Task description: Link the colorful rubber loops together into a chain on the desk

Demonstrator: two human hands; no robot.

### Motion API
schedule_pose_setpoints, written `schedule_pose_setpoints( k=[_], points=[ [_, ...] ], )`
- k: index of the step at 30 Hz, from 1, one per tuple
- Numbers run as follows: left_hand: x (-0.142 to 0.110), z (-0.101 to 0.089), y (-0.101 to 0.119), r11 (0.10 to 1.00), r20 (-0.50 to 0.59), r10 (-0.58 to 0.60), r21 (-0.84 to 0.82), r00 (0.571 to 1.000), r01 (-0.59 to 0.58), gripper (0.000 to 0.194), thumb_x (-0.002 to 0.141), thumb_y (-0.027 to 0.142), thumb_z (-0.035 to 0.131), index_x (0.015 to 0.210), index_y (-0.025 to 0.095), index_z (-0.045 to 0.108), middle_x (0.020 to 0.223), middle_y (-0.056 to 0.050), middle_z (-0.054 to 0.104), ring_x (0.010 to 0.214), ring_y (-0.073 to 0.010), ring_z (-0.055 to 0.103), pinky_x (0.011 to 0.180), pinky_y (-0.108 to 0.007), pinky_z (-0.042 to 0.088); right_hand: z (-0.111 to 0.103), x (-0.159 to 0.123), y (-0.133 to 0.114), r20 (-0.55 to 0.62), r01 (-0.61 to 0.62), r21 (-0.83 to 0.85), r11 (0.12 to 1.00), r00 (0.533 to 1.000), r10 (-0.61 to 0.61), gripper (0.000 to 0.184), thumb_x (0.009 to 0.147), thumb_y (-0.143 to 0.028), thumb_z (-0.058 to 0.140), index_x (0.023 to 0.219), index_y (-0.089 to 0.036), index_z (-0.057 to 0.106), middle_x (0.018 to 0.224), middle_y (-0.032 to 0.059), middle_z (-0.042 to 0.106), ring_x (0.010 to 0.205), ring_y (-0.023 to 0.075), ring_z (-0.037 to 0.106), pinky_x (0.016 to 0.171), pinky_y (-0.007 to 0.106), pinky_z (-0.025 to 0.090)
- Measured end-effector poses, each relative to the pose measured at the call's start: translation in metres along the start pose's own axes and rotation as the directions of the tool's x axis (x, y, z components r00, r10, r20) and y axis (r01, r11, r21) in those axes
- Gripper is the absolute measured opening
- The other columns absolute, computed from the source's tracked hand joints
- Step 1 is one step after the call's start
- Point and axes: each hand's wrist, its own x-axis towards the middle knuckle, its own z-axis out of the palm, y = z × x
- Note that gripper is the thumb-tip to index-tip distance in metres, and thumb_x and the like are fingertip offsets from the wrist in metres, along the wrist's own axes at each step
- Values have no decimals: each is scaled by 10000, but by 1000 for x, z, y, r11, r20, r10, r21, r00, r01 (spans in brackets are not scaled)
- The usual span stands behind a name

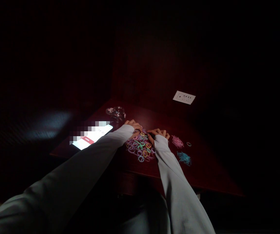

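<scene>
A dark reddish-brown wooden table (140,168) stands in dim light, with a dark red wall (144,74) behind it. Two light grey long sleeves reach over its near side. Between the hands and the near edge lies a loose, spread-out pile of small multicoloured rings (141,146), mostly purple, with green, yellow, orange and blue ones among them. On the left, partly hidden by the left sleeve, lies a phone with a lit white screen and a red bar (82,143). The left hand (133,125) bends its fingers down at the pile's far left edge; whether they pinch a ring cannot be told. The right hand (158,133) is at the far right edge, its fingers curved and its thumb apart from them, touching or just above the rings. Beyond the left hand stands a small clear glass jar (118,113). A white rectangular socket plate (184,97) is on the wall. Right of the right hand lie a small pink heap (177,142), a small teal heap (184,158) nearer the person, and a single pale green ring (189,144) beside the pink one.
</scene>
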Motion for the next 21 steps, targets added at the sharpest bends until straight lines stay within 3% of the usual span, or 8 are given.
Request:
schedule_pose_setpoints(
  k=[12,21],
  points=[
    [-1,-6,5,999,-9,34,34,999,-34,285,946,256,569,1185,271,723,1297,-16,709,1169,-243,528,1003,-400,330,10,8,2,-59,4,98,995,998,2,304,991,-494,585,877,-311,800,1049,45,730,1111,294,456,936,428,209],
    [0,-3,6,1000,-62,10,13,998,-9,285,973,273,556,1202,285,725,1283,-12,707,1168,-236,527,991,-385,353,8,10,2,-89,-27,303,953,994,56,342,940,-588,614,857,-309,793,1026,43,740,1106,287,485,946,426,285]
  ],
)
